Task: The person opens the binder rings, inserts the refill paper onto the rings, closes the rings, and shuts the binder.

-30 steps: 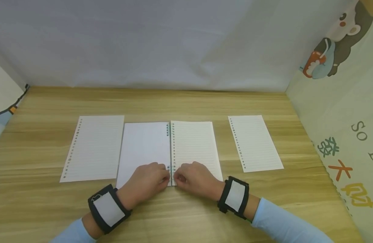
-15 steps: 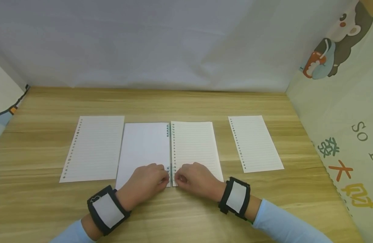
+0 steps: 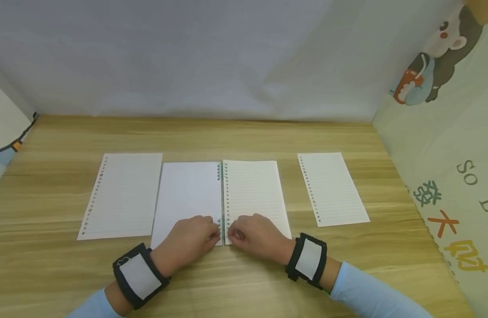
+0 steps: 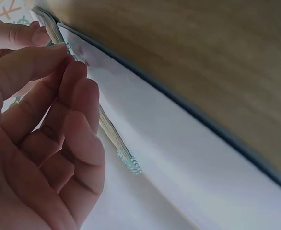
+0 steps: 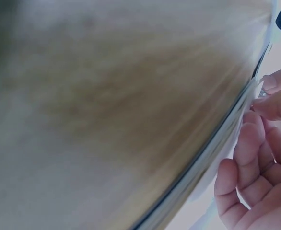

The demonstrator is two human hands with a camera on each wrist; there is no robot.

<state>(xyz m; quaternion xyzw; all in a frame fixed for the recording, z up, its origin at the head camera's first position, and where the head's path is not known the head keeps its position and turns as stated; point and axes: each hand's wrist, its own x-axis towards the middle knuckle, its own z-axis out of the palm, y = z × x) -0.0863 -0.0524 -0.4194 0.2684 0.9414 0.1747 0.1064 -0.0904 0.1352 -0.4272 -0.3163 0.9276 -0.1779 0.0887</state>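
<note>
A loose-leaf notebook (image 3: pixel 188 190) lies open on the wooden table, its left side blank white and its lined pages (image 3: pixel 251 190) on the right. Pale green binder rings (image 4: pixel 130 162) run in short groups along the spine; the upper group stays uncovered. My left hand (image 3: pixel 188 237) pinches the lower binder rings (image 3: pixel 219 220) from the left, thumb against curled forefinger. Opposite it, my right hand (image 3: pixel 260 235) pinches at the same rings from the right side, thumb and forefinger together. The fingertips mostly hide this lower group.
One loose lined sheet (image 3: pixel 120 194) with punched holes lies left of the notebook. A second lined sheet (image 3: pixel 333 190) lies off to the right. A pale wall cloth (image 3: pixel 180 57) hangs behind the table (image 3: pixel 244 282), and a printed cloth (image 3: pixel 442 145) borders it on the right.
</note>
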